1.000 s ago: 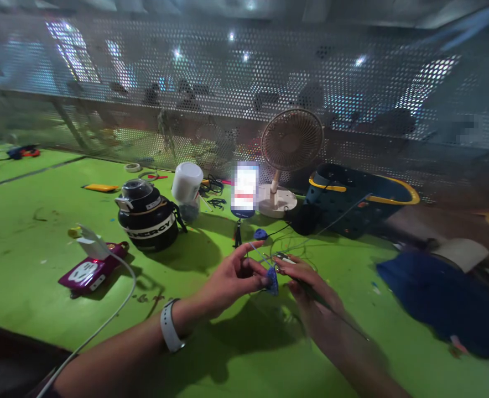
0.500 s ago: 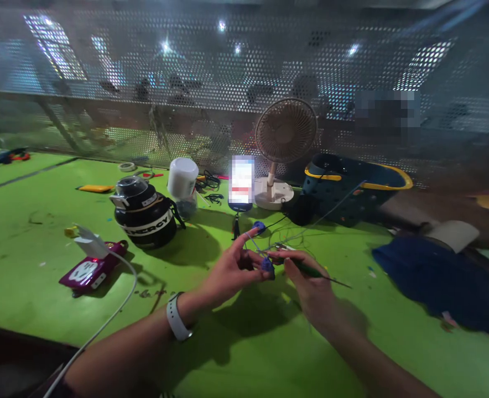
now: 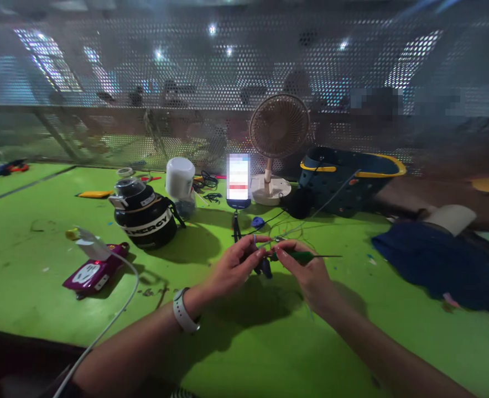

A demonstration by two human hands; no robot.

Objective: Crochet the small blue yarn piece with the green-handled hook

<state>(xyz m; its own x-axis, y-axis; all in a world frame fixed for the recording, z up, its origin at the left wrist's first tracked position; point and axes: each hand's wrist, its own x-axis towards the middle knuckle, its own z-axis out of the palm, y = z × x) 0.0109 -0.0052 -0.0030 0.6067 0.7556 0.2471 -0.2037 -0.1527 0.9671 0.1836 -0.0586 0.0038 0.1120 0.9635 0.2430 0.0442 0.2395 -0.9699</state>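
Observation:
My left hand (image 3: 237,266) pinches a small blue-purple crochet piece (image 3: 264,269), which hangs dark below the fingertips. Yarn is looped round its raised index finger. In my right hand (image 3: 313,279) is a crochet hook (image 3: 303,256) with a green handle, its thin metal shaft pointing right. The hook's working end meets the piece between both hands' fingertips, where the fingers hide the stitches. Just beyond them, a small round blue thing (image 3: 257,222) lies on the green table (image 3: 228,354).
Beyond the hands stand a lit phone (image 3: 238,179), a fan (image 3: 280,127) and a dark basket (image 3: 339,185). To the left are a black jug (image 3: 145,218), a white tub (image 3: 180,176) and a purple power strip (image 3: 89,275) with a cable. Dark blue cloth (image 3: 431,265) lies right.
My left fingers have folded in from a spread pose, and the crochet piece now hangs lower. My right hand has drawn closer to the left, and the hook lies more level.

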